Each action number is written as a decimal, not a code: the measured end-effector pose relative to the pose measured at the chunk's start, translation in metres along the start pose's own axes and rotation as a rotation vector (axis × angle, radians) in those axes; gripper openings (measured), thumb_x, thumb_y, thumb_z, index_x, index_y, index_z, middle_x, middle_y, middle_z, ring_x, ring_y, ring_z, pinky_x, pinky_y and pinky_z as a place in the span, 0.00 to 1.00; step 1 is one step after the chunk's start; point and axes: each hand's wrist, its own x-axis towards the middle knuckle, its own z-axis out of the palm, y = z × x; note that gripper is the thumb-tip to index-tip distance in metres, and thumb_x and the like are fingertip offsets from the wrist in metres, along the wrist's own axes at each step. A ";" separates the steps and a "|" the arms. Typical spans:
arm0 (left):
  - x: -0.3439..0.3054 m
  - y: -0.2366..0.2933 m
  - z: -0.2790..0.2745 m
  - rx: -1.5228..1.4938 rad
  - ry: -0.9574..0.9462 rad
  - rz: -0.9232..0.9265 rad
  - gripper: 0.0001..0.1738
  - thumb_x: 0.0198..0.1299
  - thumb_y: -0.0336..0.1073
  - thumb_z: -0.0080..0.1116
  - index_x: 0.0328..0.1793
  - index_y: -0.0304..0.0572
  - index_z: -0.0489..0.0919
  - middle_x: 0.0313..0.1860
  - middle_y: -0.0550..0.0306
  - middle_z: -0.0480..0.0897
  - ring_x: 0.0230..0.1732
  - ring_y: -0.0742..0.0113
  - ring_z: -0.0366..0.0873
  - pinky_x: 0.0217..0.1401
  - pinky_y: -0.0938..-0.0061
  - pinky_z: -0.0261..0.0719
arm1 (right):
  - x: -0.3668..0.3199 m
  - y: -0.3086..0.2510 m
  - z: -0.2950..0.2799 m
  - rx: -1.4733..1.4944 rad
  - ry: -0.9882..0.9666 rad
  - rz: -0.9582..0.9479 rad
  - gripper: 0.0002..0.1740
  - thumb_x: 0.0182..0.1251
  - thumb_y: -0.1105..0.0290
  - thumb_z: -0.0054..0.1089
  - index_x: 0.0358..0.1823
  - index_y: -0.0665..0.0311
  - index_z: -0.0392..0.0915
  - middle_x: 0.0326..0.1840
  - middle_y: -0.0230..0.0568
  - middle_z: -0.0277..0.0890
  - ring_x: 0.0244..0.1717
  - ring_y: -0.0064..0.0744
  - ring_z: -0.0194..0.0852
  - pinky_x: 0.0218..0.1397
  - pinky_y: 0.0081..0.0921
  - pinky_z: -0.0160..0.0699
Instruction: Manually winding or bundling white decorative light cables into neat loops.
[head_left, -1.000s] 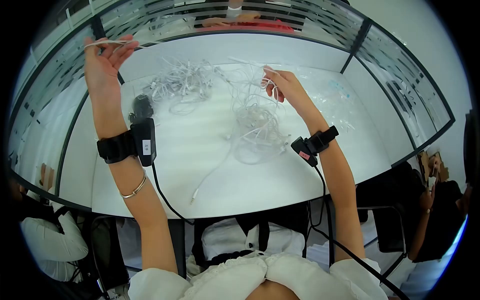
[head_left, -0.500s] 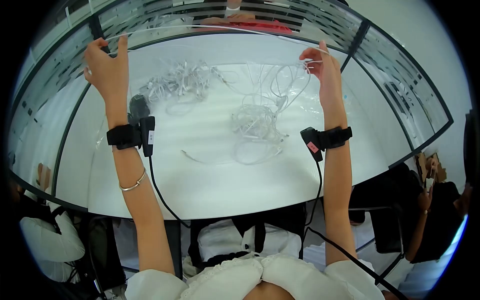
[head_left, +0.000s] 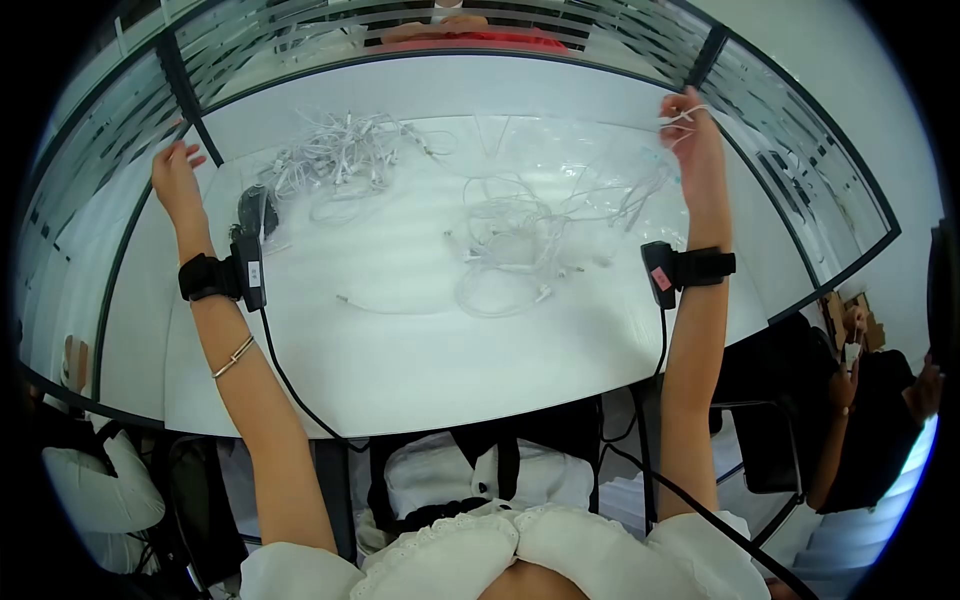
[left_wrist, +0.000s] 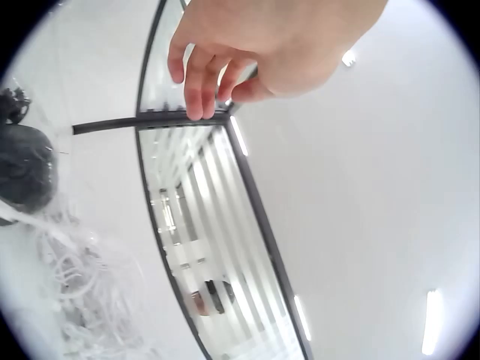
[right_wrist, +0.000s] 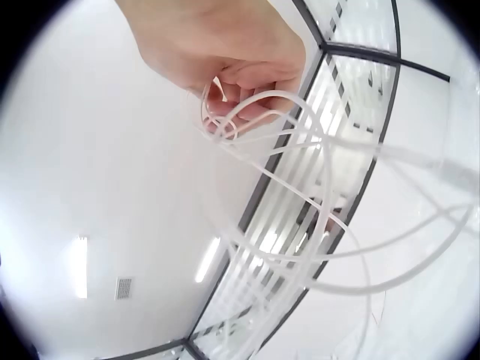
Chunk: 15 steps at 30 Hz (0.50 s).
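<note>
My right hand (head_left: 695, 140), raised at the table's far right, holds looped white cable (right_wrist: 326, 172) in its curled fingers. Several strands hang from it toward a loose tangle of white cables (head_left: 510, 235) on the table. My left hand (head_left: 178, 180) is up at the far left beside the partition, its fingers loosely bent. The left wrist view shows no cable in that hand (left_wrist: 262, 45). A bigger heap of white cables (head_left: 345, 160) lies at the back left. One cable end with a plug (head_left: 345, 299) stretches left from the middle tangle.
A dark rounded object (head_left: 257, 210) sits left of the bigger heap. Clear plastic film (head_left: 590, 150) lies at the back right. Glass-topped partitions (head_left: 445, 75) enclose the table's back and sides. Other people sit beyond them, and black leads (head_left: 285, 375) run from my wrist cameras.
The cable stretched between my raised hands has left my left hand, which has come down and outward. My right hand has moved right with its cable strands.
</note>
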 end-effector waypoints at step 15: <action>-0.182 0.180 0.109 -0.154 -1.226 0.065 0.14 0.61 0.39 0.56 0.47 0.35 0.73 0.30 0.57 0.78 0.35 0.73 0.75 0.38 0.78 0.72 | -0.053 -0.027 0.139 -0.207 -0.617 -0.044 0.15 0.65 0.60 0.54 0.29 0.65 0.78 0.21 0.30 0.74 0.23 0.16 0.69 0.28 0.16 0.68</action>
